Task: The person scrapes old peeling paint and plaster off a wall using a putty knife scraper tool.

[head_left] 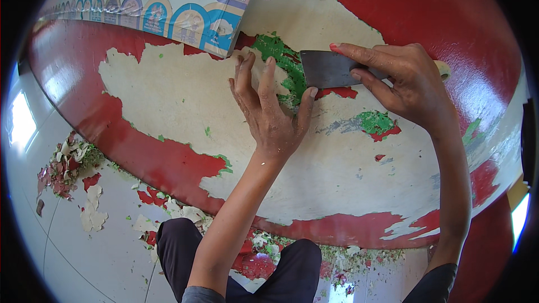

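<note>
My right hand [401, 73] grips a paint scraper with a wide grey blade [325, 68], its index finger laid along the blade; the pale handle end [443, 69] shows behind the hand. The blade's front edge meets a patch of green paint [281, 62] on the wall. Fingers spread, my left hand [272, 104] rests against the bared cream surface [168, 90] just below that patch, its thumb close to the blade's lower corner. Red paint [168, 165] with ragged edges surrounds the cream area. A smaller green and red remnant [377, 123] sits below my right hand.
A pale panel with colourful arch-shaped pictures [188, 22] covers the wall's upper left. Peeled paint flakes lie heaped on the white tiled floor [67, 247] at the left, with more scraps [359, 258] along the wall's foot. My bent knees [179, 247] are close to the wall.
</note>
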`<action>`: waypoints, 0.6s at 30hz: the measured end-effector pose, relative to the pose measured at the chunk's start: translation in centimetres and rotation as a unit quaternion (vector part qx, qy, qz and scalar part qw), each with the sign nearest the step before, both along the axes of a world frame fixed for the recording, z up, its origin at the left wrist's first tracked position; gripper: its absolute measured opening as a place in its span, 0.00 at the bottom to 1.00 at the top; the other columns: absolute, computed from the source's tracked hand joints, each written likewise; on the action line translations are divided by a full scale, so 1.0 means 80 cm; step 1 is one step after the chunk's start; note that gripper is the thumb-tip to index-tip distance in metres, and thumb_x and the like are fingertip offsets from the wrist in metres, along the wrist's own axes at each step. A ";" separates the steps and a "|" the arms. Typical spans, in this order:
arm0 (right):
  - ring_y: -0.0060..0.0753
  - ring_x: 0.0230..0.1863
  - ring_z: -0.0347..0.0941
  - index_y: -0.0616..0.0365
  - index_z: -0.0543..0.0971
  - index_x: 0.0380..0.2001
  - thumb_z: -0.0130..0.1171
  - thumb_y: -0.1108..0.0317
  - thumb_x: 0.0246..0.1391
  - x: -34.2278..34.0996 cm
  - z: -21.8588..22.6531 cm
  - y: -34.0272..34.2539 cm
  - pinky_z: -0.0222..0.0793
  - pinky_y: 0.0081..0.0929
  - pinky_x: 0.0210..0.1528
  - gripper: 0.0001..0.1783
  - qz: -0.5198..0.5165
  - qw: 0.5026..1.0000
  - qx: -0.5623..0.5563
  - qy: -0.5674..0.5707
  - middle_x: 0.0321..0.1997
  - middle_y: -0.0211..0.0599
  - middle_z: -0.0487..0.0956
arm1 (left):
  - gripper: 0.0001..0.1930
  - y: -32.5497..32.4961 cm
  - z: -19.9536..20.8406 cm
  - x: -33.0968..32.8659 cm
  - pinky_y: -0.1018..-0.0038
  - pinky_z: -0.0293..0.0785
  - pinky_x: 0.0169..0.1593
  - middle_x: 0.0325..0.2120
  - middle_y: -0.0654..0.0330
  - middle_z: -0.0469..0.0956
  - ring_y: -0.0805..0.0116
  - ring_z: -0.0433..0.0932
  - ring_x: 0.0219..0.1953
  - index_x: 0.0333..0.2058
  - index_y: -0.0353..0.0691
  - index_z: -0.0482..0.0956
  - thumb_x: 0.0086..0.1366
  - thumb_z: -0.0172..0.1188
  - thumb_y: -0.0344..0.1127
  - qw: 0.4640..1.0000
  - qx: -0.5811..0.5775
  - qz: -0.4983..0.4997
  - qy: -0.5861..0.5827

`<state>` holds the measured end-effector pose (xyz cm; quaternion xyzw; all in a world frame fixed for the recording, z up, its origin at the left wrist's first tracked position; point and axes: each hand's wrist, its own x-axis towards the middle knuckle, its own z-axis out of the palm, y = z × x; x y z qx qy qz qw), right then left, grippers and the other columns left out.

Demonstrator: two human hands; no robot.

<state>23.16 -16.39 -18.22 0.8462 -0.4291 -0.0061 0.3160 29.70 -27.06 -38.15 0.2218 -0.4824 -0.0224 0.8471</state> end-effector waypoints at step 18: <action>0.28 0.23 0.76 0.51 0.78 0.50 0.62 0.78 0.47 -0.005 -0.001 0.004 0.69 0.23 0.22 0.24 0.020 0.999 -0.042 0.005 0.29 0.42 0.82 | 0.39 0.002 -0.003 0.004 0.43 0.40 0.62 0.57 0.47 0.56 0.44 0.51 0.63 0.59 0.41 0.58 0.52 0.65 0.49 0.999 -0.008 -0.016 -0.029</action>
